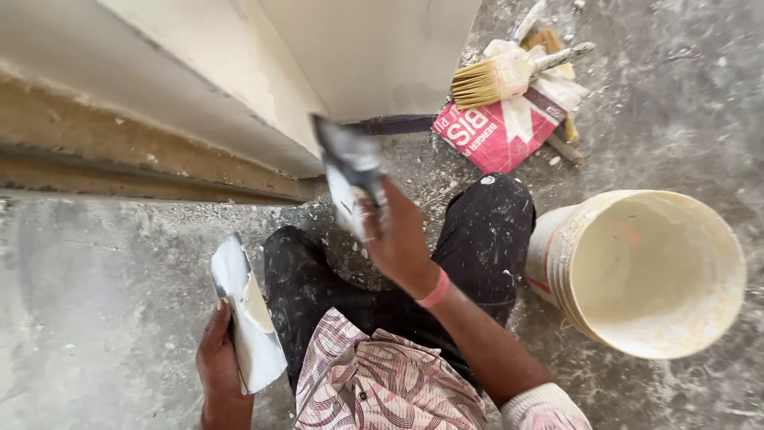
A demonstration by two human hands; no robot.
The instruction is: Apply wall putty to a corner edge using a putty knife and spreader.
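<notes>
While blurred, right hand (398, 239) points putty knife (348, 171) up-left.

White bucket (652, 271) at right of frame; paintbrush (509, 74) lying on red packet (497, 131), upper centre-right; dusty floor (95, 302).

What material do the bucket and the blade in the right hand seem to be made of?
Bucket: probably plastic, cream and matt, with a thin rolled rim and dried smears. Blade in the right hand: likely metal, grey with a dull sheen, flat and thin, coated with putty.
</notes>
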